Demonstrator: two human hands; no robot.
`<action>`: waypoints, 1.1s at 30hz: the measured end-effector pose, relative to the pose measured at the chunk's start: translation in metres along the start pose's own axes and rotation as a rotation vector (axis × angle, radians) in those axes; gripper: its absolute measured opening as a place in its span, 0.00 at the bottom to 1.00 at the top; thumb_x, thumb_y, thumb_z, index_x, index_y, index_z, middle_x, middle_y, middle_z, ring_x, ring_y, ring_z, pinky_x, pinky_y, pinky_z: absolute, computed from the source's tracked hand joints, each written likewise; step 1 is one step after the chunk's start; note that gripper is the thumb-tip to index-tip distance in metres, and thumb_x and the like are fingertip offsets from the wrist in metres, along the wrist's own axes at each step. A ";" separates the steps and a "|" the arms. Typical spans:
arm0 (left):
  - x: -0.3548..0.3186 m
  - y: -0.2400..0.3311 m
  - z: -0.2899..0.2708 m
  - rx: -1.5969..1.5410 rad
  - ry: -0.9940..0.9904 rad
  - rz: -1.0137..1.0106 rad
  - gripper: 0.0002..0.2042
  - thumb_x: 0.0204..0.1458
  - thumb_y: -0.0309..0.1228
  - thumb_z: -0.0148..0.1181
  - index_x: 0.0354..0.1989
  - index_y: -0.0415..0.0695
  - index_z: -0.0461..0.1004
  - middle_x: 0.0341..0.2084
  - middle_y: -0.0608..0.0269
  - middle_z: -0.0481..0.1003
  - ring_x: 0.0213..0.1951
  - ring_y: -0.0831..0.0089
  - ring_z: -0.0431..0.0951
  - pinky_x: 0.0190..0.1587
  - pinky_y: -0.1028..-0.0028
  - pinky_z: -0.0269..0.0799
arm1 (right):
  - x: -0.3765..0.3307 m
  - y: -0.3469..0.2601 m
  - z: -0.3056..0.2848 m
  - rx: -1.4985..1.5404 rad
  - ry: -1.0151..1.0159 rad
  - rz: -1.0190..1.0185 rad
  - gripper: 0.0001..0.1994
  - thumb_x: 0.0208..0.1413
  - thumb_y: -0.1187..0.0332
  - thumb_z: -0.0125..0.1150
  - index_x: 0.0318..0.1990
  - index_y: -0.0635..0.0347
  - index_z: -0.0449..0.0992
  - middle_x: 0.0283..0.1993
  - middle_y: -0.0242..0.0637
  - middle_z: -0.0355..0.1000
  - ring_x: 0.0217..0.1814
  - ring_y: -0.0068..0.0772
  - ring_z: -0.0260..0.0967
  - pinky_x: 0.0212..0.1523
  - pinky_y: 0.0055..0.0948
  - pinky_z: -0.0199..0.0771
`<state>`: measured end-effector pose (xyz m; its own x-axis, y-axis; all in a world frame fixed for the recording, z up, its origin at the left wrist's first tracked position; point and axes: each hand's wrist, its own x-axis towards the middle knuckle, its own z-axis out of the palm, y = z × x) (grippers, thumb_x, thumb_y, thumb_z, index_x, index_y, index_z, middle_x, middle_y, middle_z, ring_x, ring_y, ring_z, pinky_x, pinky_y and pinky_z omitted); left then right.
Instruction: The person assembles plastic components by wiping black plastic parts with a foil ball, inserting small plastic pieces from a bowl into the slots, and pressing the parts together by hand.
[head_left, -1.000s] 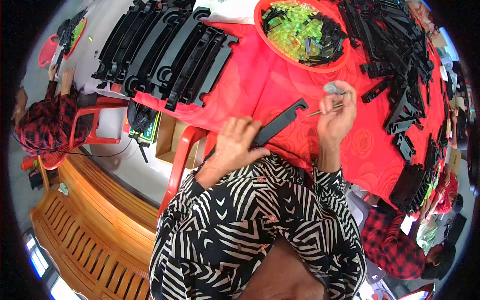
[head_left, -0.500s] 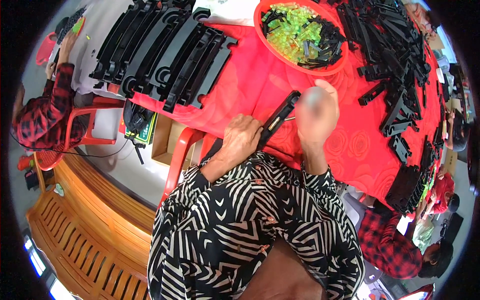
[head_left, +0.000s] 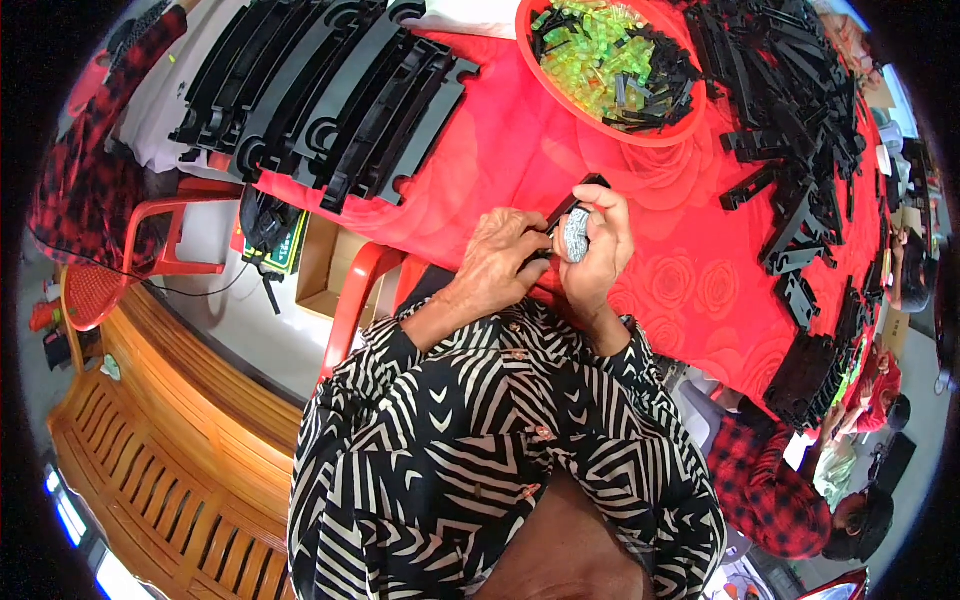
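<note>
A long black plastic part [head_left: 595, 181] lies slantwise between my hands, close in front of my body over the table's near edge. My left hand [head_left: 497, 255] is closed around its lower portion, fingers bent over it. My right hand [head_left: 606, 245] is closed beside the upper portion and touches it. In that hand sits a rounded thing with a grey-and-white pattern [head_left: 576, 235]; its kind cannot be made out. The hands hide most of the black part.
Beyond my hands, an orange-red basin [head_left: 605, 138] holds yellow-green and black small pieces. Long black parts [head_left: 330, 110] stand in a row at left; a heap of black parts [head_left: 790, 110] covers the right. A red chair [head_left: 355, 290] is near my left arm. Other people sit on both sides.
My right hand has moved down and left, closer to my left hand, with the patterned thing in it. The left hand's fingers have shifted up along the black part.
</note>
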<state>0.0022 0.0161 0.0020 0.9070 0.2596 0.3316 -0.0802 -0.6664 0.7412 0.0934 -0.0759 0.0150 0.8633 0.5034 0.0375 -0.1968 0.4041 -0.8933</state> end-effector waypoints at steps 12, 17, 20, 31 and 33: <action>0.004 -0.009 0.011 -0.016 0.059 0.018 0.07 0.36 0.23 0.60 0.27 0.39 0.73 0.36 0.58 0.70 0.39 0.62 0.68 0.42 0.67 0.64 | -0.005 0.006 0.002 -0.155 0.050 -0.067 0.11 0.50 0.74 0.36 0.39 0.68 0.63 0.18 0.38 0.62 0.13 0.20 0.53 0.14 0.19 0.53; 0.004 -0.009 0.012 -0.032 0.046 0.045 0.07 0.37 0.23 0.60 0.27 0.38 0.73 0.36 0.58 0.70 0.39 0.61 0.69 0.42 0.67 0.64 | -0.008 0.022 -0.013 -0.247 0.016 -0.159 0.11 0.50 0.74 0.37 0.38 0.67 0.64 0.18 0.37 0.62 0.14 0.21 0.54 0.15 0.19 0.54; 0.003 -0.010 0.012 -0.050 0.045 0.035 0.07 0.37 0.22 0.60 0.28 0.38 0.73 0.36 0.58 0.70 0.39 0.61 0.69 0.42 0.67 0.65 | -0.008 0.021 -0.010 -0.216 0.037 -0.148 0.11 0.50 0.73 0.37 0.37 0.67 0.64 0.18 0.38 0.62 0.14 0.21 0.55 0.16 0.19 0.55; 0.007 -0.012 0.011 -0.182 0.028 0.014 0.10 0.35 0.19 0.60 0.31 0.37 0.73 0.36 0.56 0.70 0.37 0.61 0.70 0.39 0.70 0.68 | -0.009 0.019 -0.005 -0.335 0.055 -0.130 0.11 0.49 0.73 0.36 0.37 0.67 0.64 0.18 0.37 0.62 0.16 0.21 0.55 0.17 0.20 0.55; 0.006 -0.012 0.011 -0.163 0.048 0.016 0.09 0.36 0.18 0.59 0.29 0.37 0.73 0.35 0.55 0.69 0.36 0.60 0.70 0.38 0.70 0.68 | -0.011 0.016 -0.002 -0.282 0.060 -0.069 0.11 0.49 0.73 0.38 0.36 0.69 0.67 0.25 0.32 0.65 0.24 0.17 0.58 0.25 0.18 0.59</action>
<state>0.0132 0.0180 -0.0115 0.8843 0.2857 0.3692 -0.1644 -0.5496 0.8191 0.0823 -0.0769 -0.0004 0.8976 0.4327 0.0839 -0.0065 0.2033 -0.9791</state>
